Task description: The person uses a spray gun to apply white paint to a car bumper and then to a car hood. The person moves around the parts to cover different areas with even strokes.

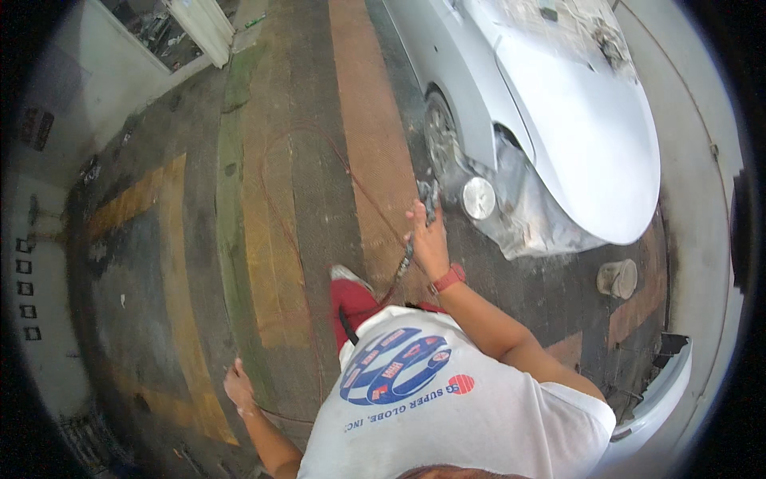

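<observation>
My right hand (431, 243), with a red band on its wrist, is wrapped round a grey spray gun (429, 201) beside the car's front corner. A round whitish cup (479, 198) shows just right of the gun and looks to be part of it. From the gun's handle a thin red hose (396, 275) runs down past my leg and loops over the floor. The silver-white car (570, 140) has grey masking sheet (527, 211) over its front corner. Low at my left side hangs my left hand (238, 386), empty, fingers loosely apart.
A bucket-like can (617, 279) stands on the floor ahead of the car. A detached bumper (658, 399) lies at the lower right by the wall. The hose (299, 239) trails over the striped floor. An opening (163, 36) is at the far left.
</observation>
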Action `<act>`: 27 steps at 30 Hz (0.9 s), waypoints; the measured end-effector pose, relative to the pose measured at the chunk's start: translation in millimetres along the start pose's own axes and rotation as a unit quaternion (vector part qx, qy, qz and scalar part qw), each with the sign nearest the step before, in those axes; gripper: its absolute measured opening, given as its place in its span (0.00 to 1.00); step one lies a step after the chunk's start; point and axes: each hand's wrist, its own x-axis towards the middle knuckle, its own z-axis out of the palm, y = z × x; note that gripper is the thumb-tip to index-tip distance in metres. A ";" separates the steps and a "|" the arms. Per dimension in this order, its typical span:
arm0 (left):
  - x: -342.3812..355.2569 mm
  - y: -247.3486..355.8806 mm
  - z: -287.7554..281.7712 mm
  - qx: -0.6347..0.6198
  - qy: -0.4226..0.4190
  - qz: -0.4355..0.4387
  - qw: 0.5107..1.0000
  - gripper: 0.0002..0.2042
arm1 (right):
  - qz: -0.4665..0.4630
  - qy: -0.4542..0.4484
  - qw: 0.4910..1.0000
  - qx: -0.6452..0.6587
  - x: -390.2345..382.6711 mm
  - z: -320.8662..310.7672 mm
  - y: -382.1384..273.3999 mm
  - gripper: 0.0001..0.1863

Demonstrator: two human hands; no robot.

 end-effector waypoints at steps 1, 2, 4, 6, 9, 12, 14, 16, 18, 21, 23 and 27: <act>16.1 7.5 12.6 0.000 -0.003 -0.009 1.000 0.30 | 0.000 0.007 1.000 -0.020 24.8 18.3 1.1 0.48; 48.0 18.5 17.9 0.000 -0.001 -0.014 1.000 0.31 | -0.002 0.016 0.999 -0.035 49.2 46.5 -2.4 0.48; 104.2 28.1 26.1 -0.009 0.001 -0.056 0.998 0.31 | 0.032 0.027 0.999 -0.035 84.2 95.2 -1.0 0.43; 172.0 44.6 10.1 0.003 0.004 -0.059 0.998 0.31 | 0.070 0.033 0.997 -0.008 123.6 133.4 -17.8 0.36; 317.8 112.5 -78.8 0.046 0.026 -0.013 0.999 0.31 | 0.035 0.079 0.996 -0.003 183.2 203.4 -53.2 0.32; 449.1 197.8 -210.4 0.052 0.198 0.115 0.972 0.28 | 0.016 0.080 0.996 0.018 239.4 269.3 -95.9 0.32; 508.5 283.3 -312.3 0.027 0.232 0.165 0.958 0.26 | 0.003 0.076 0.996 0.057 279.3 313.4 -123.8 0.34; 576.0 358.0 -360.4 0.007 0.255 0.188 0.949 0.27 | -0.004 0.079 0.992 0.102 332.9 352.2 -134.9 0.40; 655.9 415.4 -362.6 0.014 0.256 0.206 0.944 0.27 | 0.006 0.101 0.987 0.125 392.0 390.8 -144.5 0.42; 761.2 487.2 -319.6 0.032 0.197 0.214 0.956 0.27 | 0.044 0.120 0.985 0.113 481.2 437.0 -162.5 0.43; 819.2 534.6 -275.7 0.041 0.139 0.207 0.968 0.28 | 0.055 0.130 0.986 0.093 545.3 465.9 -170.2 0.44; 882.9 571.4 -172.6 0.030 -0.081 0.144 0.986 0.32 | 0.006 0.160 0.986 0.038 690.5 520.4 -171.9 0.44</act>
